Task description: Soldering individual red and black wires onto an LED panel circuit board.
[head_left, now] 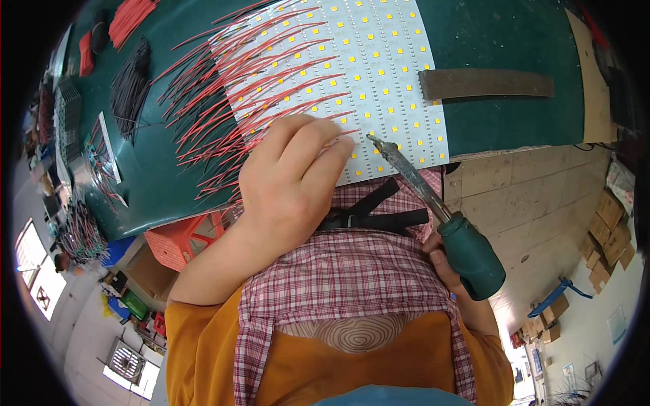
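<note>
A worker's right hand [440, 260] grips a soldering iron [433, 201], its tip just over a white LED board [399, 101] on the green table [508, 125], while the left hand [288, 179], apart from it, appears to pinch a red wire [350, 131] near the board's closest edge. Beyond, rows of red wires [203, 91] reach one column from the far side down to the fingers, seemingly mostly done; the few spots nearest the worker look unwired. Whether each joint is fixed cannot be told. A black wire bundle [131, 88] lies farther left.
</note>
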The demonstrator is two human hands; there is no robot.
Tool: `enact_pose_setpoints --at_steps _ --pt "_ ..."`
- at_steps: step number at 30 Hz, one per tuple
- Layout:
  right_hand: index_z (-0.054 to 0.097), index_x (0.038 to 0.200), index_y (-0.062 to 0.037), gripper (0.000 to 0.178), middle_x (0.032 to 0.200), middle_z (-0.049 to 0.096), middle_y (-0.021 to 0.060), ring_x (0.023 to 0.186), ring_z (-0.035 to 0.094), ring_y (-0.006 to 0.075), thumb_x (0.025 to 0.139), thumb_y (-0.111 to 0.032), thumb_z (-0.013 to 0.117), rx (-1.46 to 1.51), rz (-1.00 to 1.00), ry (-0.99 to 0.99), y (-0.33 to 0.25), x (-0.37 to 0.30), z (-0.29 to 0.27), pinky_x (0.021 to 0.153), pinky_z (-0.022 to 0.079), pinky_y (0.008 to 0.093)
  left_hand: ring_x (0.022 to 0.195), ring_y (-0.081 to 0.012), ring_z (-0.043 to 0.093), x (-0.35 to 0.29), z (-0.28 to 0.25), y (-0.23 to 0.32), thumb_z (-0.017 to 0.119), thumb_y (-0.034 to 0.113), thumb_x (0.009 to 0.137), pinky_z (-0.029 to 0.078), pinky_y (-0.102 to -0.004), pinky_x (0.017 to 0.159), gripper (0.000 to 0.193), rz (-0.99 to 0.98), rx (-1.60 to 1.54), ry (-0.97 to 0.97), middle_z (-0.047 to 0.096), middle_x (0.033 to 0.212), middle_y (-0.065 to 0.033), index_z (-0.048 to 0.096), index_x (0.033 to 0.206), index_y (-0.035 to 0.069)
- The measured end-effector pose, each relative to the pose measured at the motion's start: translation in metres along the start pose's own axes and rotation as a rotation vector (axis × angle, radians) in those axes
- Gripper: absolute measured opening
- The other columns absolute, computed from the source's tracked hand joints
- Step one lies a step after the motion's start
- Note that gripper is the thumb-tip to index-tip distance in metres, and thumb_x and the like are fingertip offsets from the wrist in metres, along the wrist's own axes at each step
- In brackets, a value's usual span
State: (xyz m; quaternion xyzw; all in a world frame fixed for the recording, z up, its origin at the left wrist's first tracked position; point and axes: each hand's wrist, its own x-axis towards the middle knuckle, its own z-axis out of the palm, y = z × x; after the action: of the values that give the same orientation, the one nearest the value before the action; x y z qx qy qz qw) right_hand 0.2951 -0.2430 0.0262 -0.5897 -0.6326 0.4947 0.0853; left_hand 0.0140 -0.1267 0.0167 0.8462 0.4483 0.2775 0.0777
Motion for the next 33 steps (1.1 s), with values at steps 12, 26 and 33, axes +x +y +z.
enact_pose_setpoints --at_steps 12,26,33 --pt "0.066 0.089 -0.0015 0.014 0.078 0.068 0.008 0.071 0.066 0.0194 0.088 -0.015 0.07 -0.114 0.049 -0.055 -0.004 -0.002 0.0 0.067 0.052 0.0306 0.073 -0.0216 0.062 -0.005 -0.003 0.014 0.075 -0.006 0.065 0.053 -0.0318 0.06 0.027 -0.048 -0.006 -0.09 0.06 0.075 -0.0046 0.073 0.09 0.003" --pt "0.067 0.093 -0.0093 0.023 0.083 0.07 0.0067 0.075 0.069 0.0313 0.075 -0.016 0.08 0.226 -0.028 0.102 0.009 -0.007 0.015 0.065 0.054 0.0384 0.073 -0.0199 0.061 -0.005 0.001 0.01 0.073 -0.001 0.065 0.051 -0.0297 0.058 0.026 -0.001 0.07 -0.071 0.058 0.074 -0.0023 0.073 0.09 0.005" --pt "0.069 0.096 -0.0038 0.014 0.087 0.07 0.0103 0.074 0.067 0.024 0.082 -0.002 0.07 -0.159 -0.014 0.107 0.051 -0.012 0.027 0.069 0.054 0.034 0.076 -0.0207 0.061 -0.007 -0.001 0.007 0.065 0.012 0.069 0.05 -0.0313 0.056 0.027 -0.036 0.05 -0.146 0.057 0.079 -0.0037 0.071 0.095 0.006"
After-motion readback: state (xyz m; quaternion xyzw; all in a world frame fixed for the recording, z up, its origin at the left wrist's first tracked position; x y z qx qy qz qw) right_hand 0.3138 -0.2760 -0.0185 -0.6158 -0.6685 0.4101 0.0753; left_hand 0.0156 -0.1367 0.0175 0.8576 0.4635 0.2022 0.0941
